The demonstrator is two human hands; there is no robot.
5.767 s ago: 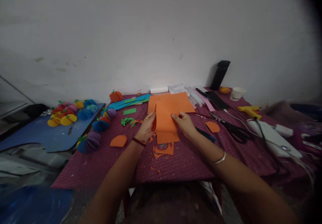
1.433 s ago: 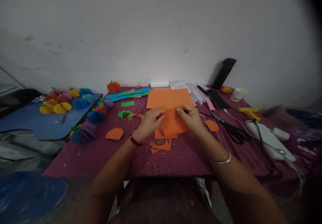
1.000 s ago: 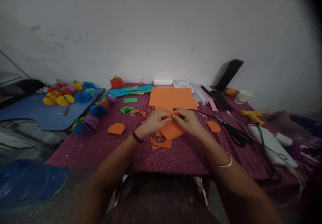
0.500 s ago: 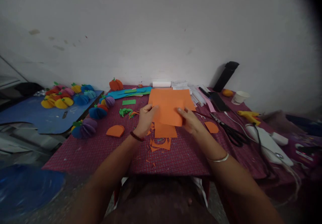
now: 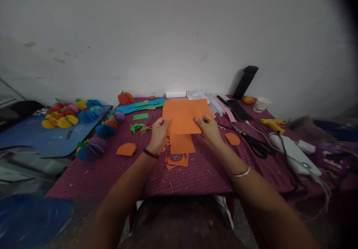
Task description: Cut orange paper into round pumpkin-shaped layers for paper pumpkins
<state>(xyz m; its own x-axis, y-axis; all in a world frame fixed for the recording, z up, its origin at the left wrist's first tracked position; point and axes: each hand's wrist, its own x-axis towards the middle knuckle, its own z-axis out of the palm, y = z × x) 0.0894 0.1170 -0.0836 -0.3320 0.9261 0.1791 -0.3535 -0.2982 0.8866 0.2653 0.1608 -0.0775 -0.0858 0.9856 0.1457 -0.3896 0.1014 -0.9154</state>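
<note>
My left hand (image 5: 159, 133) pinches the left side of an orange paper sheet (image 5: 183, 124), thumb on top. The sheet's right side is gripped by my right hand (image 5: 209, 129), also with the thumb above. It is held over the table, and a larger orange sheet (image 5: 186, 105) lies behind it. A smaller orange paper piece (image 5: 181, 144) shows below its near edge, with curved orange scraps (image 5: 179, 161) closer to me. Rounded orange cut-outs lie on both sides, a stack (image 5: 126, 149) at left and another piece (image 5: 232, 139) at right.
Black scissors (image 5: 256, 144), a phone (image 5: 239, 110), a yellow glue gun (image 5: 272, 124) and a white power strip (image 5: 296, 154) with cords lie at right. A paper cup (image 5: 262, 104) stands behind them. Paper pumpkins (image 5: 89, 148) line the left edge; several more sit on a blue table (image 5: 33, 135).
The held orange sheet has levelled out, its near right corner shifting away from me. Both hands keep hold of its sides. My view has shifted slightly to the right.
</note>
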